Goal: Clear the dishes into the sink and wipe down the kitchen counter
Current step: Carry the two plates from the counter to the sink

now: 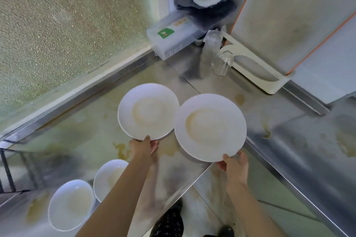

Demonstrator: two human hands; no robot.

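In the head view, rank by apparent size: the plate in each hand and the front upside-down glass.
1. right-hand plate, slightly; it may simply be nearer the camera.
2. left-hand plate.
3. glass, clearly smallest.

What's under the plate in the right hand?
Stained steel counter and its front edge show around the plate, which the right hand grips by the near rim. The patch directly beneath is covered, so any spill there cannot be seen.

Bright, diffuse daylight through frosted window (67, 25) at left. Soft shadows and hazy reflections on steel counter (192, 86). Mild glare on plates. Strong wide-angle bending at edges. Overall slight softness; lower corners blurred.
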